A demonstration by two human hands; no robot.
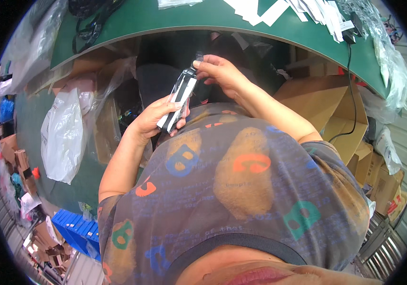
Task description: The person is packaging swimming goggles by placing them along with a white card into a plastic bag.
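A slim, long black item with a white strip along it point(182, 95) lies tilted in a clear plastic sleeve, in front of my body. Its kind I cannot make out. My left hand point(153, 117) is closed round its lower part, thumb on top of the white strip. At the upper end, my right hand point(223, 73) pinches the clear plastic point(199, 57) between thumb and forefinger, with the other fingers loosely curled. The right palm is partly hidden.
Ahead curves a green table point(132, 21) with white paper strips point(303, 12) and a black cord point(350, 71). Open cardboard boxes point(346, 114) stand at the right. A white plastic bag point(63, 135) lies at the left, above blue bins point(77, 230).
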